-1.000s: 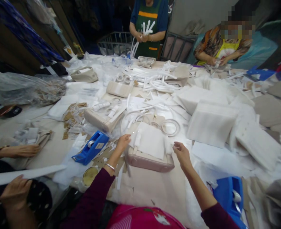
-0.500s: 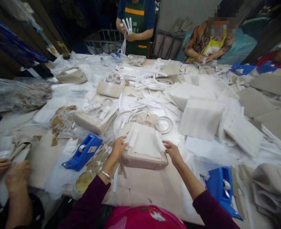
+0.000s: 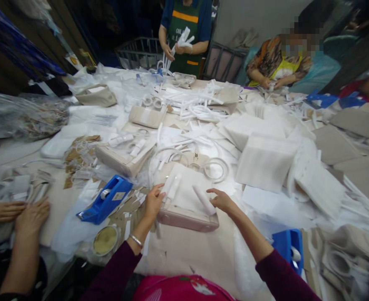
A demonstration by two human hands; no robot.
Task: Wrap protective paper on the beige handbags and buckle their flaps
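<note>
A pale beige handbag [image 3: 187,220] lies on the table in front of me, its base toward me. Over its upper face is a white foam sheet [image 3: 187,177]. Two white wrapped strips rest on that sheet: a left strip [image 3: 173,186] and a right strip [image 3: 203,200], which slants. My left hand [image 3: 153,202] is at the bag's left edge, fingers stretched out beside the left strip. On the opposite side, my right hand [image 3: 223,200] has its index finger extended near the right strip; its other fingers are partly curled. Neither hand visibly grips anything.
Blue tape dispensers stand to the left [image 3: 107,198] and right [image 3: 287,251]. A round tin [image 3: 105,240] sits near the front edge. Another beige bag [image 3: 124,156] lies behind left, stacked white foam sheets [image 3: 265,161] to the right. A co-worker's hands [image 3: 30,213] work at far left.
Both white strips have moved inward from the bag's sides onto the foam sheet, the right one now slanting. The view has shifted slightly. Across the table, a co-worker's hands have lowered.
</note>
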